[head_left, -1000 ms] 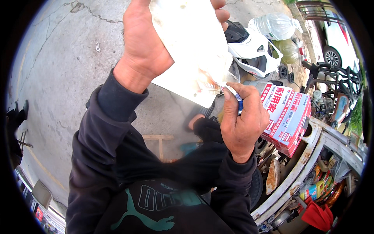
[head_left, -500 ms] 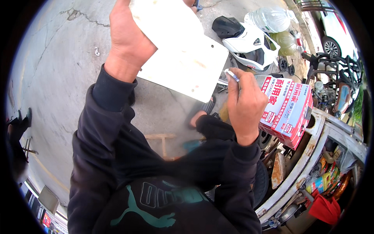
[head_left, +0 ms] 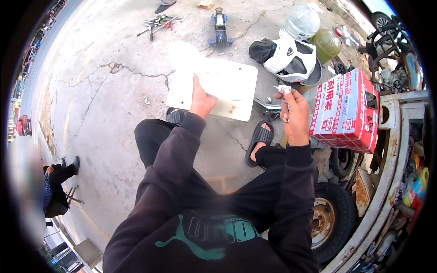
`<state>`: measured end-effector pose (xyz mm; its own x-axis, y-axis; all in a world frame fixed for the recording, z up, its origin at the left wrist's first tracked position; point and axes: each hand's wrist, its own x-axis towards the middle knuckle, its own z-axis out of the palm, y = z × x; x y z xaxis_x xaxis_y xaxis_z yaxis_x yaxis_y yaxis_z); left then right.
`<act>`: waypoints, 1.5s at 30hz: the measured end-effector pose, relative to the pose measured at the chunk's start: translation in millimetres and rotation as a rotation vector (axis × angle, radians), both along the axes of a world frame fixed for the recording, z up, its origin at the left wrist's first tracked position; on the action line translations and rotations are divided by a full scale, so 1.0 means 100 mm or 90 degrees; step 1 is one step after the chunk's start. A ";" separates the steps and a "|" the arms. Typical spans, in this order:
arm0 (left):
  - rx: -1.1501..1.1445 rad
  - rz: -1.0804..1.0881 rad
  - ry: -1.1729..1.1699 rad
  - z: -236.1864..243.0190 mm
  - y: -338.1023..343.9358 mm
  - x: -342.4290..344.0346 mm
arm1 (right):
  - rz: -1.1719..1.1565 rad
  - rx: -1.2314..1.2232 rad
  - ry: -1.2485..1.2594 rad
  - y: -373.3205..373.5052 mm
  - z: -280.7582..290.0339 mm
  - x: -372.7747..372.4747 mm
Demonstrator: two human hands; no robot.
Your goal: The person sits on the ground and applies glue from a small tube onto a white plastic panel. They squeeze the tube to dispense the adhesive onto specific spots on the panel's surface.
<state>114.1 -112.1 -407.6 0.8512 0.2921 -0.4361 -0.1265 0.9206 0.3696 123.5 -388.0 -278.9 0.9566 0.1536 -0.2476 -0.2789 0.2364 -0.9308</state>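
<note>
My left hand [head_left: 201, 101] grips the lower edge of a thin white panel [head_left: 234, 86], its thumb lying across the upper face. The panel has rounded corners, small holes near its corners and a few faint brownish stains; its far left part is washed out by glare. To the right of it, my right hand [head_left: 297, 116] is closed around a small white tube [head_left: 283, 88]. The tube's narrow tip points left toward the panel without touching it. My fingers hide the rest of the tube.
A red-and-white box [head_left: 343, 111] stands right of my right hand, above a rusty-rimmed wheel [head_left: 324, 220] and metal frame [head_left: 387, 182]. Beyond are a white helmet-like shell [head_left: 291, 59], large plastic bottles [head_left: 300, 22], a floor jack [head_left: 220, 29] and scattered tools [head_left: 159, 25]. Someone sits far left.
My view has shifted, bringing the jack and tools into sight. The panel and my left hand have moved right and look smaller. In my right hand the tube now shows its tip more clearly.
</note>
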 end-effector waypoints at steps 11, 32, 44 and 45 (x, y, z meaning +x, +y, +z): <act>0.347 -0.197 0.246 -0.13 -0.31 -0.10 | 0.009 0.037 0.002 -0.24 -0.04 -0.08; 1.400 -0.237 0.103 -0.07 -0.70 -0.69 | 0.076 0.029 0.026 -0.08 -0.08 -0.24; 0.165 -0.191 -0.008 1.13 -0.91 -1.01 | 0.113 0.025 -0.158 0.28 0.00 -0.58; 0.167 -0.200 -0.015 1.15 -0.92 -1.03 | 0.111 0.026 -0.181 0.30 -0.01 -0.59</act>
